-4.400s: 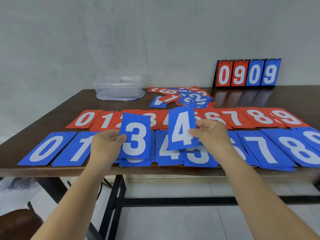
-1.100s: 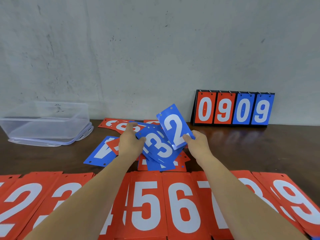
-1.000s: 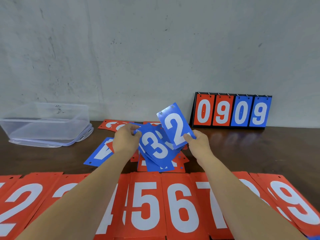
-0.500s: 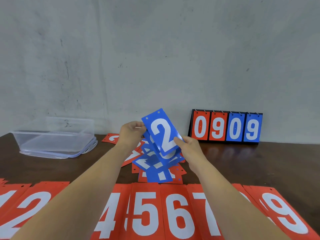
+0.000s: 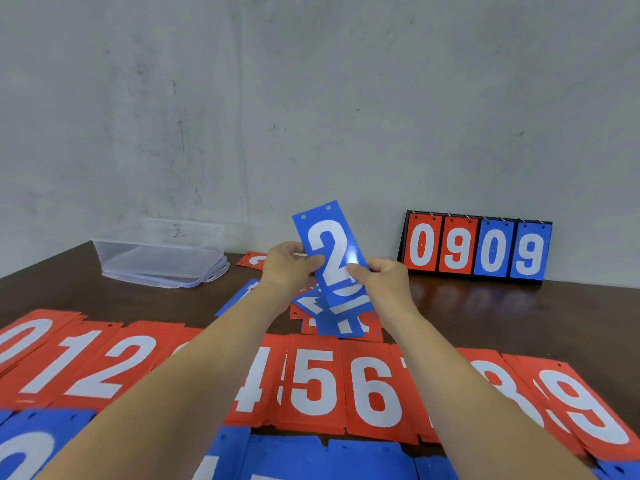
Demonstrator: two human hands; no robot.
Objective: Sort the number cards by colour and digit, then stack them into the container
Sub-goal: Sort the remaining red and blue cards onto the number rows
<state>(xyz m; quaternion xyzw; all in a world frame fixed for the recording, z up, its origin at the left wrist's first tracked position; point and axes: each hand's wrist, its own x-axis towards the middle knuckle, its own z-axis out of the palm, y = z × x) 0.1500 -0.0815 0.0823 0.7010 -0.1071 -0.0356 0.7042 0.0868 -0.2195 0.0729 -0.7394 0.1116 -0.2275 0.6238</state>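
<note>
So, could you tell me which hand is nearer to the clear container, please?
Left. The left hand sits right of the container, holding the blue 2 card by its left edge; the right hand holds its right edge, farther away.

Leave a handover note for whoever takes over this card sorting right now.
Left hand grips a fan of blue cards; right hand pinches the front blue 2.
Done: red row runs 0 to 9; blue row lies nearer, mostly out of frame.
Loose cards lie behind the rows.
Left: sort the held and loose cards, then stack everything in the clear container, which looks empty.
</note>
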